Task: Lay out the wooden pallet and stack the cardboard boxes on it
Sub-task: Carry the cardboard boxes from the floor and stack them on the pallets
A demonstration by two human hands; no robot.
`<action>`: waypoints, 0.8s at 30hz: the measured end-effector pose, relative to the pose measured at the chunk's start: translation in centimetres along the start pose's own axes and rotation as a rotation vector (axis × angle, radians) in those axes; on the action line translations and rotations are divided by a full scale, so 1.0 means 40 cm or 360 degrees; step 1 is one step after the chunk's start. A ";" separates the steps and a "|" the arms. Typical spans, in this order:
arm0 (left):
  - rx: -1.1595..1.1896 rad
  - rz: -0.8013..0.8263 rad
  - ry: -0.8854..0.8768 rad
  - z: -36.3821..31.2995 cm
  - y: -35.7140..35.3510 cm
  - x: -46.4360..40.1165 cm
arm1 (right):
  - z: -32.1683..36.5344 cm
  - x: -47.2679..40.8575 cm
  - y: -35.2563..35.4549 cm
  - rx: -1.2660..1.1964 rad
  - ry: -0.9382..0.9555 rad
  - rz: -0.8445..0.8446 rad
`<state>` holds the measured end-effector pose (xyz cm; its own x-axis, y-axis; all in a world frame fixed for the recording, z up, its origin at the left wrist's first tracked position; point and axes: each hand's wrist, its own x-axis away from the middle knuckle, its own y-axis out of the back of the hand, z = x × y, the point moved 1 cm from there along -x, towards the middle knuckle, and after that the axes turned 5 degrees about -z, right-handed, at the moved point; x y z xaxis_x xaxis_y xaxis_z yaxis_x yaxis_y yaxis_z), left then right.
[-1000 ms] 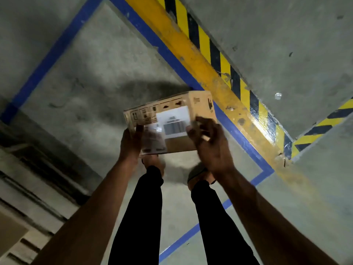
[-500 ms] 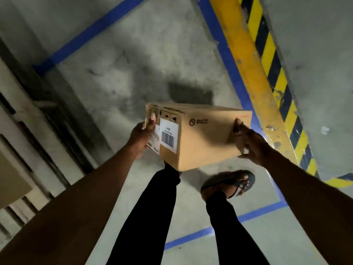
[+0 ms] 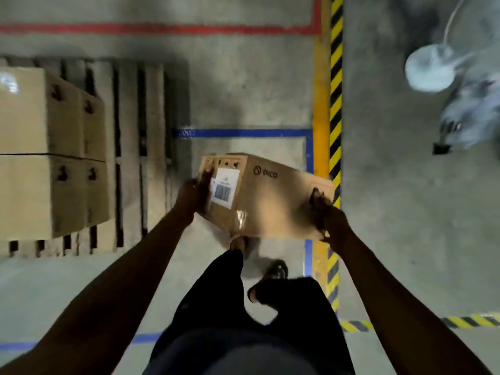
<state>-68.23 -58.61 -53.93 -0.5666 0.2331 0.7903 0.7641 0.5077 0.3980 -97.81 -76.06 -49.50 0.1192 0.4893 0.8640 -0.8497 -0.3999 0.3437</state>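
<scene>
I carry a brown cardboard box (image 3: 273, 201) with a white barcode label and a printed logo, held in the air in front of my legs. My left hand (image 3: 193, 196) grips its labelled left end. My right hand (image 3: 328, 216) grips the right end, fingers curled over the edge. The wooden pallet (image 3: 140, 147) lies flat on the concrete floor to the left. Several cardboard boxes (image 3: 46, 147) stand stacked on its left part; slats on its right part are bare.
A yellow and black striped floor line (image 3: 335, 109) runs up the right side, with blue tape (image 3: 243, 133) and red tape (image 3: 162, 28) lines on the floor. A blurred standing fan (image 3: 430, 71) is at the upper right.
The view has swung left, so the pallet and stacked boxes now show fully. The box stays held between both hands, now tilted with its right end lower.
</scene>
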 end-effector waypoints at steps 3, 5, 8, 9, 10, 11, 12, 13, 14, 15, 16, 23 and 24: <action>0.0072 -0.0118 -0.0090 -0.085 0.136 0.085 | 0.155 0.099 -0.036 0.0239 0.0191 0.0057; 0.0185 -0.0244 -0.0051 -0.126 0.214 0.112 | 0.243 0.137 -0.071 0.0269 0.0285 0.0126; 0.0325 -0.0399 -0.0052 -0.181 0.303 0.136 | 0.358 0.184 -0.138 0.0330 0.0342 0.0231; 0.0359 -0.0479 -0.0044 -0.202 0.326 0.137 | 0.394 0.183 -0.162 0.0347 0.0379 0.0274; 0.0407 -0.0525 -0.0031 -0.222 0.343 0.133 | 0.429 0.178 -0.184 0.0351 0.0437 0.0289; 0.0429 -0.0544 -0.0021 -0.242 0.356 0.132 | 0.460 0.164 -0.204 0.0374 0.0476 0.0311; 0.0449 -0.0566 -0.0013 -0.268 0.372 0.128 | 0.504 0.162 -0.230 0.0409 0.0503 0.0350; 0.0477 -0.0600 -0.0008 -0.295 0.385 0.125 | 0.545 0.151 -0.254 0.0413 0.0524 0.0403; 0.0539 -0.0641 0.0013 -0.321 0.399 0.108 | 0.596 0.145 -0.278 0.0399 0.0564 0.0466; 0.0600 -0.0699 0.0045 -0.345 0.413 0.094 | 0.648 0.131 -0.303 0.0409 0.0588 0.0509; 0.0635 -0.0740 0.0081 -0.366 0.429 0.085 | 0.693 0.130 -0.327 0.0440 0.0591 0.0525; 0.0831 -0.0998 0.0154 -0.585 0.514 -0.011 | 1.052 0.084 -0.515 0.0693 0.0663 0.0725; 0.0877 -0.0993 0.0193 -0.606 0.527 -0.032 | 1.101 0.083 -0.549 0.0719 0.0672 0.0745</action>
<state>-43.92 -68.31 -35.25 -0.7741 -0.2994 0.5578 0.0438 0.8537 0.5189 -56.15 -99.79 -37.99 -0.4835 0.4090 0.7739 -0.4605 -0.8707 0.1725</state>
